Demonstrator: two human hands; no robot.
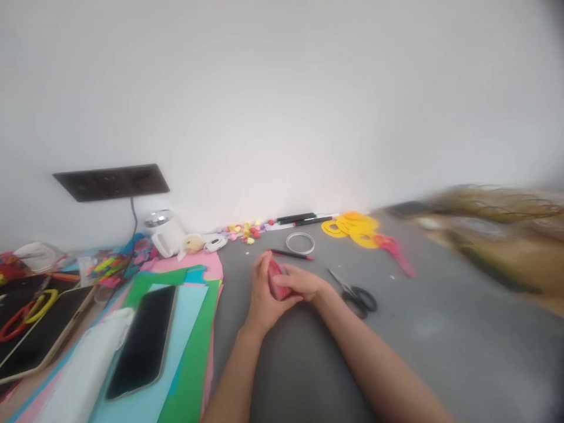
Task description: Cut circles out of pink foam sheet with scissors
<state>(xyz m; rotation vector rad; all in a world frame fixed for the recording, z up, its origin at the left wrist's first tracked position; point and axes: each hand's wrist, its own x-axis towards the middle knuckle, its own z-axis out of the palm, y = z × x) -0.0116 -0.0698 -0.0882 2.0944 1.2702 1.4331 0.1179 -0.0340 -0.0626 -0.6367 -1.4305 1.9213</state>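
Between my two hands is a small red-pink rounded object [277,278] with what look like streaks along its side; blur keeps me from telling its kind. My left hand [263,298] is wrapped round its left side, fingers pointing up. From the right, my right hand [304,282] grips the same piece with thumb and fingers. Just beyond the hands lies a black pen with a red tip [291,254], and behind it a thin silvery ring [300,242]. Black-handled scissors [355,294] lie partly spread near my right wrist.
Coloured paper sheets [191,346] carry a black phone [143,341] on the left. Along the wall stand a white mug-like item [167,235], small colourful pieces [247,230] and dark pens [297,218]. Yellow paper rings [355,226] and pink scissors [396,255] lie at the right.
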